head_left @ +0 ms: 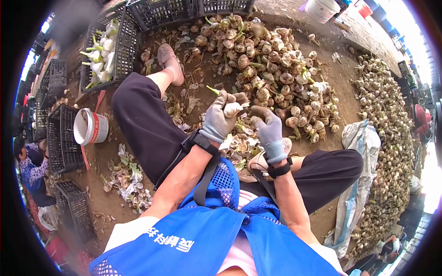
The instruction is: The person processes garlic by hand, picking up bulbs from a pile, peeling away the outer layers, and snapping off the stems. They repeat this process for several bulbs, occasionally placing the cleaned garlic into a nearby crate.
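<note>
My left hand (219, 116), in a grey work glove, is closed around a garlic bulb (232, 109) with a pale, cleaned side showing. Its cut green stem (212, 90) sticks out beyond the fingers. Just to the right, my right hand (269, 129), also gloved, has its thumb and fingers bent in close to the bulb. Whatever lies between those fingertips is too small or hidden to make out. Past both hands lies a big heap of unpeeled garlic (271, 69) with dry brown skins. Loose garlic skins (239, 142) cover the ground below my hands.
A black crate (124, 57) at upper left holds cleaned white garlic (105, 55). A white bucket (92, 126) stands by another black crate (64, 138). On the right are a white woven sack (357, 175) and a long garlic pile (382, 152). Another person (34, 161) sits far left.
</note>
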Demonstrator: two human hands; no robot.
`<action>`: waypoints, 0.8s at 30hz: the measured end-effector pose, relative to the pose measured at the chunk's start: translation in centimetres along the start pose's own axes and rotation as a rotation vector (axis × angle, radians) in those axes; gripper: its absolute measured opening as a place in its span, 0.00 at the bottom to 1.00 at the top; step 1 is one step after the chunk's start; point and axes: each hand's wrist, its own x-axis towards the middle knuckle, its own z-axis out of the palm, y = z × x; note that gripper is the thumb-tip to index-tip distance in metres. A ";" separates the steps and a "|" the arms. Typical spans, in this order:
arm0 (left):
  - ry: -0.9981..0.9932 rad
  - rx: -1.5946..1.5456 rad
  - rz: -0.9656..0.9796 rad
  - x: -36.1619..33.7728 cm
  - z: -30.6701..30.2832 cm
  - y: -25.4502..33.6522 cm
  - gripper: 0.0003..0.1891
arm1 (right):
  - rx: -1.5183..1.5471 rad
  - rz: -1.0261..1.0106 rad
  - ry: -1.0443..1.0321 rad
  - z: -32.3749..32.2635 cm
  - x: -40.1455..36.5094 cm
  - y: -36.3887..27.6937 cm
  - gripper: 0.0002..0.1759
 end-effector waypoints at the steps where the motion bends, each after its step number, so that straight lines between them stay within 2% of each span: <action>1: 0.000 0.001 -0.001 0.0 -0.1 0.0 0.15 | -0.037 -0.086 0.030 0.0 -0.3 -0.9 0.16; 2: -0.062 0.047 0.011 0.0 -0.2 0.1 0.16 | -0.038 -0.086 0.030 0.1 -0.6 -1.9 0.16; 4: -0.185 0.138 0.036 -0.2 -0.1 0.2 0.16 | -0.649 -0.437 0.068 0.4 -1.2 -3.7 0.20; 5: -0.108 0.269 0.041 -0.4 0.2 0.0 0.14 | -0.829 -0.511 0.043 0.9 -1.4 -4.1 0.23; 6: -0.195 0.447 0.086 -0.3 0.3 0.2 0.12 | -0.926 -0.581 0.054 1.5 -1.3 -3.7 0.16; 8: -0.079 0.629 0.078 -0.9 0.2 0.5 0.09 | -1.127 -0.558 -0.037 2.1 -1.4 -3.5 0.09; 9: -0.078 0.631 0.079 -1.1 -0.1 0.2 0.09 | -1.125 -0.558 -0.038 2.0 -1.5 -3.3 0.09; 11: 0.257 0.537 0.092 -1.0 -0.7 -0.4 0.09 | -1.025 -0.694 -0.052 2.1 -1.9 -2.2 0.05; 12: 0.256 0.541 0.094 -0.8 -0.7 -0.2 0.09 | -1.021 -0.696 -0.050 2.2 -2.0 -1.5 0.05; 14: 0.136 0.167 0.110 -0.3 -0.6 0.1 0.10 | -0.951 -0.470 -0.326 2.5 -2.5 0.2 0.05; 16: 0.121 0.196 0.117 -0.4 -0.2 0.1 0.10 | -0.985 -0.446 -0.347 2.3 -2.5 1.1 0.08; 18: 0.089 0.253 0.145 -0.2 0.4 0.3 0.12 | -0.189 0.033 -0.353 1.4 -1.2 1.2 0.13; 19: 0.036 0.374 0.235 -0.6 0.7 0.1 0.14 | 0.177 0.257 -0.331 0.5 -1.2 -1.0 0.17; 20: -0.006 0.553 0.286 -0.8 1.0 0.1 0.16 | 0.355 0.447 -0.261 0.2 -1.0 -2.2 0.17; 22: -0.031 0.630 0.277 -1.0 1.8 -0.1 0.17 | 0.516 0.510 -0.241 0.0 -1.0 -2.1 0.18; 24: -0.039 0.673 0.269 -1.3 2.5 0.0 0.17 | 0.565 0.474 -0.239 0.4 -1.2 -1.9 0.17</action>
